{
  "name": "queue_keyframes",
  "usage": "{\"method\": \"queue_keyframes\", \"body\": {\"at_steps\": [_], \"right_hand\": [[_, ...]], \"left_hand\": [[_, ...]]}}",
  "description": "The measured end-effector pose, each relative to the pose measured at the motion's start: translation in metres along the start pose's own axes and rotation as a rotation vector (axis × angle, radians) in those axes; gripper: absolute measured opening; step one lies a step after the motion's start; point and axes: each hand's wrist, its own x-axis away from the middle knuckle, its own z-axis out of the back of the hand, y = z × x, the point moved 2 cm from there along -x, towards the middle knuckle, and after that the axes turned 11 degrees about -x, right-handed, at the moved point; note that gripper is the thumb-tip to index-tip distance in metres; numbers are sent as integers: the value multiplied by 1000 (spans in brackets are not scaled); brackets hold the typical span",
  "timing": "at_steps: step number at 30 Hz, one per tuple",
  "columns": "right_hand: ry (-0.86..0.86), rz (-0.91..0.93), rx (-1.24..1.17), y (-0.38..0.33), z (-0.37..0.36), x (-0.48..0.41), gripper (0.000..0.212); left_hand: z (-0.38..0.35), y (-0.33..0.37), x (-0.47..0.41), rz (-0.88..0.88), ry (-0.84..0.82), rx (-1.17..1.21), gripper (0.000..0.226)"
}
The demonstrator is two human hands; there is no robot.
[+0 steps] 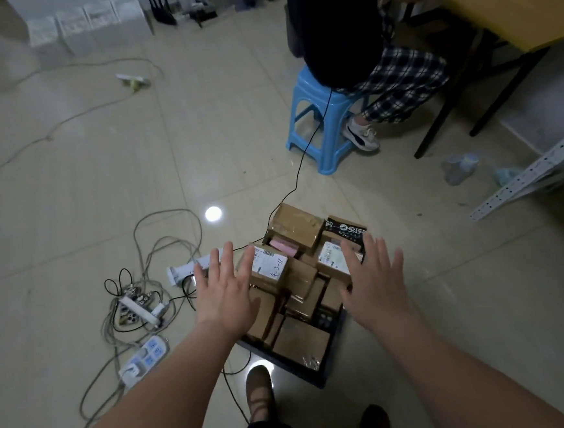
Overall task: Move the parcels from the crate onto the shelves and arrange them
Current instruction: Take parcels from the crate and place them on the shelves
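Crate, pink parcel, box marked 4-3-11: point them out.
crate (333,348), head view, dark right wall.
pink parcel (285,245), head view, its pink top.
box marked 4-3-11 (271,265), head view, its white label.

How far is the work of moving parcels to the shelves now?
Done: nothing visible; the dark plastic crate is heaped with brown cardboard parcels. In hand: nothing; the open left hand and right hand hover over the heap. Left: lifting out and shelving every parcel.
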Motion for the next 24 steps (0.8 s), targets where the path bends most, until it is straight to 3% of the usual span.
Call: {"method": "queue_keyframes", "body": {"at_steps": [9, 24], "right_hand": [[-238, -63, -49, -77, -68, -50, 85], [-406, -23, 22, -81, -209, -176, 116]], "left_hand": [[-55, -52, -70, -111, -81, 0, 91], [-190, -23, -160, -149, -193, 26, 95]]}}
